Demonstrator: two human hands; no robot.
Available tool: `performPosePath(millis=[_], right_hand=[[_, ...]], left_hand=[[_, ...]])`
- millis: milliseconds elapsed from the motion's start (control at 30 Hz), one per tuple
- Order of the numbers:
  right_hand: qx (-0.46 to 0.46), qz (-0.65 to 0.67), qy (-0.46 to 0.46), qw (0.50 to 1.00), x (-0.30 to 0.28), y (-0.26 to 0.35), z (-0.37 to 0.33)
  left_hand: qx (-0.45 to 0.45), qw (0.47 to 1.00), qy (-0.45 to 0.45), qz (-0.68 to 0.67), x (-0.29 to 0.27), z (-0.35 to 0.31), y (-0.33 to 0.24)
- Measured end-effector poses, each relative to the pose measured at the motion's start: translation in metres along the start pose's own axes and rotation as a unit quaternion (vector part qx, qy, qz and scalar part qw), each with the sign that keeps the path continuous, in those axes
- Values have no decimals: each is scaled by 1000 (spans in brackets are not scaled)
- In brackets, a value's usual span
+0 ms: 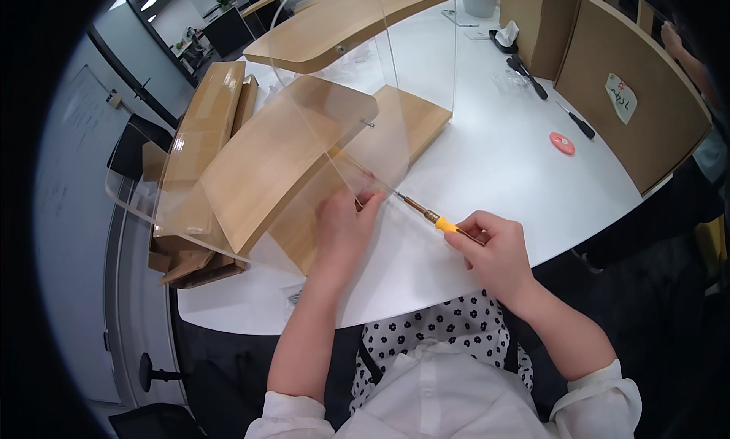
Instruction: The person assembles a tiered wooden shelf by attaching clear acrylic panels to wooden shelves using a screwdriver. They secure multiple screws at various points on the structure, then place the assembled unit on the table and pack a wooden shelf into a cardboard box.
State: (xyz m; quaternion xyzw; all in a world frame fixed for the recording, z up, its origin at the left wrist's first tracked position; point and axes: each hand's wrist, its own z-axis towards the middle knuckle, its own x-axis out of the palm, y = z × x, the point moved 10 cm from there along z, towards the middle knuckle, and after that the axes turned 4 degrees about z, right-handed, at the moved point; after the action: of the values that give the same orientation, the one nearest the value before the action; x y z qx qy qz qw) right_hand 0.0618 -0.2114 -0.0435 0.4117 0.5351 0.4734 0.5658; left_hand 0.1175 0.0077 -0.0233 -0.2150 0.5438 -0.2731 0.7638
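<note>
In my right hand (494, 252) is a screwdriver (430, 215) with a yellow handle, its shaft pointing up and left. Its tip meets the lower edge of a clear plastic side panel (391, 138), close to my left fingers. My left hand (346, 224) is closed around that panel's edge; some fingertips are hidden. The panel belongs to a tilted shelf unit with an upper wooden board (350, 28), a middle board (293, 142) and a lower board (422, 119). A second clear panel (129, 195) lies on its left side. Metal fittings show at the boards' ends.
Cardboard boxes (201, 127) lie left of the unit. On the white table (494, 154) are two black-handled screwdrivers (581, 125), a pink oval object (563, 143) and a small plastic bag (293, 293). Upright cardboard (608, 66) stands at right; another person's hand (673, 42) shows beyond.
</note>
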Motion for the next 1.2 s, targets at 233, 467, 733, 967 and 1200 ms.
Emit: performPosePath(millis=[233,467,733,967,1200], right_hand=[[83,50,27,995,4,-16,0],[-320,-432,-66,840,23,44,-32],[-168,-173,-4,971,8,18,-14],[315,353,110,874,24,-51,-10],[-287,-374,-39,881,19,37,-22]], left_hand=[[14,1000,-8,1,3,0,7],[25,999,-26,21,1,1,5],[-6,1000,-13,3,-1,1,0],[27,999,-19,21,1,3,2],[18,999,-10,27,1,3,-4]])
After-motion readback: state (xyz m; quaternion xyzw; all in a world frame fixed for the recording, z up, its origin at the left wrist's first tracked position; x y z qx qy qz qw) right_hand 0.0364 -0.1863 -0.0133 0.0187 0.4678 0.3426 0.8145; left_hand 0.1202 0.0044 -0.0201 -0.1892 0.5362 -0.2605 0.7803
